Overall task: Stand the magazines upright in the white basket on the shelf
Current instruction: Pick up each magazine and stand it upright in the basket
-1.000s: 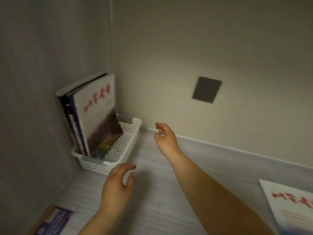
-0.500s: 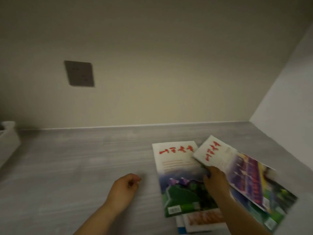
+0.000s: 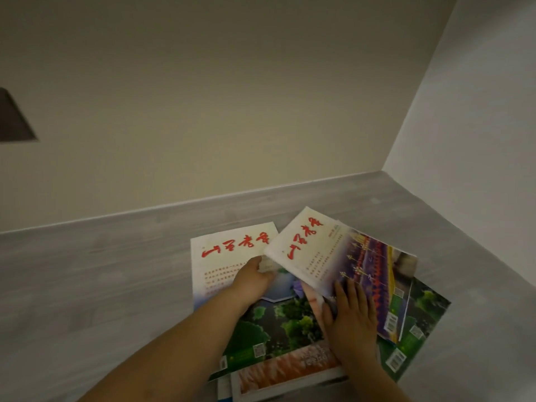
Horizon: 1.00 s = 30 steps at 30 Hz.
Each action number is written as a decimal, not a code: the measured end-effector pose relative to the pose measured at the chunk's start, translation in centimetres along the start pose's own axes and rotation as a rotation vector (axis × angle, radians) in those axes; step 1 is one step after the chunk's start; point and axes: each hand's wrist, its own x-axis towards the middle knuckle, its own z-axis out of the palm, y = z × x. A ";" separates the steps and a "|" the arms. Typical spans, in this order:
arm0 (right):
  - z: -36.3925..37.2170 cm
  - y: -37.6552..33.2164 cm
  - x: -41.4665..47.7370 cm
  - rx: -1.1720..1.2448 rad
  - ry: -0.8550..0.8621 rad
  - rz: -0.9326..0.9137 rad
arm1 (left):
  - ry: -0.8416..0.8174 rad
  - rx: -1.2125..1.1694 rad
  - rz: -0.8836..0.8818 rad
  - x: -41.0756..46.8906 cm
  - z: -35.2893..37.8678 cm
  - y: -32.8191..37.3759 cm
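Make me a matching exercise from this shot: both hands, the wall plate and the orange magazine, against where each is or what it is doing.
1. left hand
2. right hand
3. wall plate
4. orange magazine

A. sticks out nearest the camera
B. fingers straight on the top magazine
C. dark, on the back wall
D. pinches the top magazine's corner

Pairs: 1-D, 2-B, 3-C, 4-A
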 end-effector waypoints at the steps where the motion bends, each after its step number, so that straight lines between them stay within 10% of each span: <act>1: 0.1 0.1 0.1 0.009 0.008 0.003 | 0.002 -0.019 -0.012 0.6 0.5 0.5; 18: 1.1 0.6 0.9 0.019 -0.043 0.022 | 0.422 -0.236 -0.150 5.7 5.1 2.4; 21: 1.1 0.7 0.8 0.034 -0.049 0.019 | 0.351 -0.583 -0.245 6.7 4.4 3.6; 30: 0.6 1.2 0.1 0.078 -0.105 -0.052 | 0.144 -0.462 -0.256 6.5 3.6 3.8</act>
